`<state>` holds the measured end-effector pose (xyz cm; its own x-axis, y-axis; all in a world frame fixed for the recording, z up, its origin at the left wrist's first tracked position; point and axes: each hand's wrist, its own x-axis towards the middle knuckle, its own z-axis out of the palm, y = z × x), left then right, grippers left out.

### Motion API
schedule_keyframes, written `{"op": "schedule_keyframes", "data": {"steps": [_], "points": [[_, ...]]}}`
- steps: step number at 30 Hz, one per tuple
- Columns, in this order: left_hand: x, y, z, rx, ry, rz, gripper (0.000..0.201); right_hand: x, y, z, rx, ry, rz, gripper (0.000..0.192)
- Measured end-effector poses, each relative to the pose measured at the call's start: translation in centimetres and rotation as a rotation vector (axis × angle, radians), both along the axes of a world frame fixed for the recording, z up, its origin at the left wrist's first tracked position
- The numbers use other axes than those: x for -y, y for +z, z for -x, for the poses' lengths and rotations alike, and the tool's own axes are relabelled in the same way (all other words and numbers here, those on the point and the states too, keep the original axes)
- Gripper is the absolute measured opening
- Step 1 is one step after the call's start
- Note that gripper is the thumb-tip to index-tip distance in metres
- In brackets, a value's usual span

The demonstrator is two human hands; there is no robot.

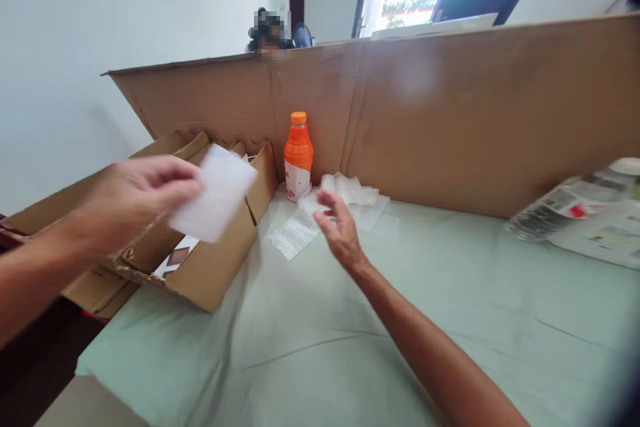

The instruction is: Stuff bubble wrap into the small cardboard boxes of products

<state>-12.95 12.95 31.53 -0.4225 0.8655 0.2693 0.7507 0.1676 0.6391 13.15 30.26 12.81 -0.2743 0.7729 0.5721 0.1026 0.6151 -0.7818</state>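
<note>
Between the thumb and fingers of my left hand [145, 197] is a flat, whitish translucent sheet [217, 193], blurred by motion; it looks like a foam or bubble-wrap piece. Below the sheet stands an open cardboard box [227, 267] with white and brown printed items [177, 257] inside. My right hand [340, 230] hangs over the table with its fingers apart and curved, holding nothing. Behind it lies a loose pile of bubble-wrap pieces [295, 233]. An orange bottle [299, 153] with an orange cap stands upright beside the pile.
A cardboard panel [475, 120] runs along the back. More cardboard boxes [263, 180] stand at the left. Clear plastic bottles [575, 207] lie at the right on the pale green cloth [310, 360]. Beyond the panel, a person's head [270, 30] shows.
</note>
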Motion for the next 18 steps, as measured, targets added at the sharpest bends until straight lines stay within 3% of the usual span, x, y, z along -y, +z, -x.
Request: {"op": "schedule_keyframes", "data": {"steps": [2, 3, 5, 7, 10, 13, 18], "points": [[-2.2, -2.8, -6.1, 0.134, -0.290, 0.027, 0.026, 4.7, 1.8, 0.2, -0.144, 0.261, 0.116, 0.051], [-3.6, -4.4, -8.5, 0.202, -0.378, 0.046, 0.022, 6.2, 2.4, 0.2, -0.201, 0.317, 0.164, 0.050], [-6.7, -7.8, -12.1, 0.289, -0.387, 0.018, 0.013, 7.3, 2.5, -0.2, -0.258, 0.282, 0.244, 0.049], [-9.5, -11.2, -14.1, 0.327, -0.341, 0.014, 0.012, 6.0, 1.5, -1.1, -0.224, 0.109, 0.298, 0.048], [-11.7, -15.8, -15.0, 0.349, -0.258, 0.028, 0.024, 2.3, -1.2, -2.8, -0.106, -0.081, 0.333, 0.047], [-11.3, -19.8, -14.1, 0.284, -0.192, 0.041, 0.030, -0.6, -3.3, -3.9, -0.019, -0.115, 0.333, 0.046], [-10.1, -24.7, -11.7, 0.095, -0.125, 0.063, 0.045, -5.8, -3.1, -2.3, 0.105, -0.205, 0.272, 0.052]]}}
